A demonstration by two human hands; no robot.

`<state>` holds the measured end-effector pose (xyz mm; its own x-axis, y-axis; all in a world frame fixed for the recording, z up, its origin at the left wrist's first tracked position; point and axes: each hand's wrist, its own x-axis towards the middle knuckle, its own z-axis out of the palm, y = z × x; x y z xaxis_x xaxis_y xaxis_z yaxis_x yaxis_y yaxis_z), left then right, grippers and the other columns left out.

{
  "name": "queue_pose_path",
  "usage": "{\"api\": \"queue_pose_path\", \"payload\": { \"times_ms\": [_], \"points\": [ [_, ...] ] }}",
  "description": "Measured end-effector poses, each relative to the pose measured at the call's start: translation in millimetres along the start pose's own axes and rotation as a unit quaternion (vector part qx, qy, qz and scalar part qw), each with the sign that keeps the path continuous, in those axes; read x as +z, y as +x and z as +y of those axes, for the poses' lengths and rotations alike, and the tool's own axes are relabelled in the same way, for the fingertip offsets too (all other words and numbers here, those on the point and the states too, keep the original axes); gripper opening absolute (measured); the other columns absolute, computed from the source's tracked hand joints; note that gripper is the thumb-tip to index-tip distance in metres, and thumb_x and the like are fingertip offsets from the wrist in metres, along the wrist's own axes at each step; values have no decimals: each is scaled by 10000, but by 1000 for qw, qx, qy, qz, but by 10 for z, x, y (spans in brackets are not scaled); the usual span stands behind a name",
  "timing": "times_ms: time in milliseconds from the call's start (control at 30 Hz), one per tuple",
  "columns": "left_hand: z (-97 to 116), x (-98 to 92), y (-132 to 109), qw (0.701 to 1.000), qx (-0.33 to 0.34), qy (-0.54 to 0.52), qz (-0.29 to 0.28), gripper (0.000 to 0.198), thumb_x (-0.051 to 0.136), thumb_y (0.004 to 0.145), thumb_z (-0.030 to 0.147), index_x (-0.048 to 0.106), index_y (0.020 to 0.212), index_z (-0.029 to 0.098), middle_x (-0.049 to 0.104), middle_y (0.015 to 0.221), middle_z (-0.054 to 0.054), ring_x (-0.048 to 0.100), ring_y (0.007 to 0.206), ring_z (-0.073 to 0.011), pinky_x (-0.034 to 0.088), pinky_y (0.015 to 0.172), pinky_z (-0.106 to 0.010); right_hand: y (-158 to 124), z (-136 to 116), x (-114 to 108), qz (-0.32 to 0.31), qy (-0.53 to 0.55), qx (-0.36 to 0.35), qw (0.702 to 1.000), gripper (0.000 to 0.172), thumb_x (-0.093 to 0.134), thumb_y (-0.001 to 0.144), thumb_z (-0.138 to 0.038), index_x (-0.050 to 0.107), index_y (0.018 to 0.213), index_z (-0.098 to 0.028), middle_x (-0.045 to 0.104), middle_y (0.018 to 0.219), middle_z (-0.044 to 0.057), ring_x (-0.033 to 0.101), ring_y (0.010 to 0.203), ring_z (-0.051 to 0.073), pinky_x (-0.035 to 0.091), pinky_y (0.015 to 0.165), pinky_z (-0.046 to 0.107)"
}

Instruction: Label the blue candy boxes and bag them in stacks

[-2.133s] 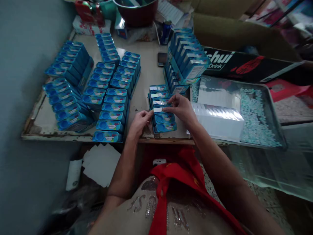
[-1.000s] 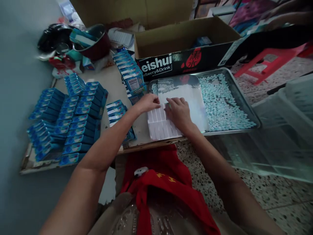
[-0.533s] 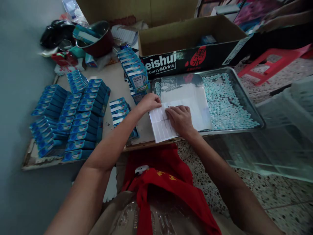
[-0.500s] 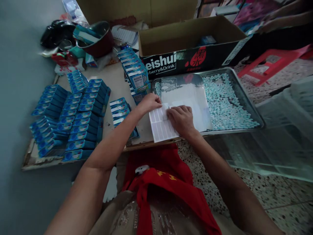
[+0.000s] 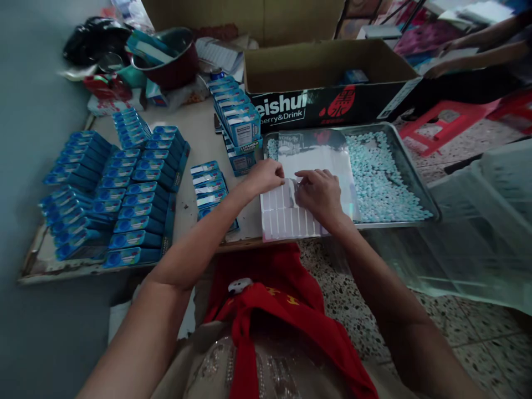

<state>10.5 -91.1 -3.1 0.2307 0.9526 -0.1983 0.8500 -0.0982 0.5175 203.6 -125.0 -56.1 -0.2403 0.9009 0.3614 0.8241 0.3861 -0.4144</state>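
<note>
A white sheet of rectangular stickers [image 5: 286, 219] lies at the table's front edge, overlapping a metal tray [image 5: 415, 177]. My left hand [image 5: 266, 176] presses down on the sheet's upper left part with bent fingers. My right hand [image 5: 320, 191] rests on the sheet beside it, its fingertips pinched at a sticker near the sheet's middle; what the pinch holds is too small to make out. A short row of blue boxes [image 5: 208, 185], some with white stickers on top, lies just left of my left forearm.
Many blue boxes [image 5: 120, 194] lie in rows at the left; a stack [image 5: 236, 119] stands behind the sheet. The tray holds pale blue tablets [image 5: 382, 172] and glossy sheets [image 5: 320, 160]. An open carton [image 5: 328, 83], a red bowl [image 5: 174, 52] and another person's arms [image 5: 469, 52] are behind.
My hands left the short row of blue boxes and moved right onto the sticker sheet. Over the last half second the right fingertips shifted slightly up the sheet; the view swung a little.
</note>
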Motion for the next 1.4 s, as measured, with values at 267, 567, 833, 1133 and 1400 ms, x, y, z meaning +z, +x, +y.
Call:
{"api": "queue_pose_path", "payload": {
  "times_ms": [267,567,833,1133,1400],
  "points": [
    [-11,14,6,1000,6,-11,9,109,760,850,199,801,945,163,796,932,-94,714,892,-223,516,793,-325,72,38,-80,-7,-30,-42,999,415,544,848,-144,759,1177,-279,731,1039,87,577,1040,329,380,865,459],
    [-22,9,-17,1000,6,-10,3,194,738,853,207,815,1022,151,797,976,-113,725,925,-255,531,827,-364,100,107,-122,-49,-35,-80,995,521,568,803,-125,726,1273,-283,718,1171,89,557,1115,335,422,924,479],
    [-41,7,-24,1000,-1,-11,4,157,747,840,198,813,973,146,804,987,-113,724,912,-241,525,805,-334,135,75,-132,-72,-28,-91,993,470,537,916,-215,695,1359,-211,715,1287,132,556,1150,354,414,946,504],
    [-37,11,-30,999,-21,-29,19,120,753,793,170,828,886,161,789,894,-91,723,892,-252,517,797,-344,113,-141,-44,-81,-98,-123,984,350,463,990,-217,755,1170,-287,738,1035,110,522,1075,349,355,933,529],
    [-148,33,-9,997,-52,-47,22,52,758,776,175,810,785,176,769,814,-72,703,814,-235,482,720,-343,-83,-127,-77,-104,-93,-145,980,400,404,1043,-201,691,1306,-295,729,1331,61,588,1148,314,310,1084,560]
  ]
}}
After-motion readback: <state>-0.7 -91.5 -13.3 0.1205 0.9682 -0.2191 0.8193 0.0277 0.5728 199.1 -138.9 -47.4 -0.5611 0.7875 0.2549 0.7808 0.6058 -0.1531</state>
